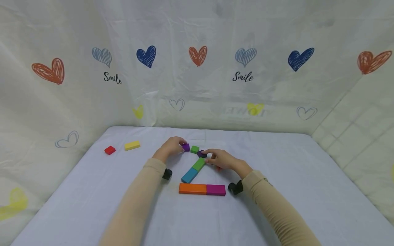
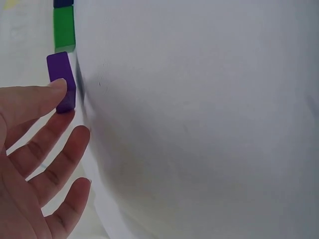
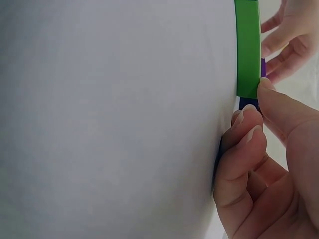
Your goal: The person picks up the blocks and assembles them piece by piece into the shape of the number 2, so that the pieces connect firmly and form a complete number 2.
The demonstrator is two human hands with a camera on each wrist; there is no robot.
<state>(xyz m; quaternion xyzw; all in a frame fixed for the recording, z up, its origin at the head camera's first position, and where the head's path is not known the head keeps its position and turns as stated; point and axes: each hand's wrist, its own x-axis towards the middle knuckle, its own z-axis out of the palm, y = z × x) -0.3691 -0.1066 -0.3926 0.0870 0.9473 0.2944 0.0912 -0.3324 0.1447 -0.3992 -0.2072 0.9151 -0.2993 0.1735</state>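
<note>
A white backdrop printed with hearts and 2 "Smile" slogans rises behind a white-covered table. In the head view, a person's left hand pinches a purple block by its outer end, likely to leave the other end free toward the small green block just beside it. The right hand grips a dark block at the head of a slanting run, the long green block touching the blue block. An orange block and magenta block lie end to end nearer the person; a red block and yellow block sit well apart at left. Total: 9 blocks, 2 of them green.

The left wrist view shows 3 blocks, with thumb and finger on the purple block and the remaining fingers spread.

In the right wrist view, also with 3 blocks, the thumb meets the long green block's edge, perhaps steadying it, as curled fingers close on the partly hidden dark block.
</note>
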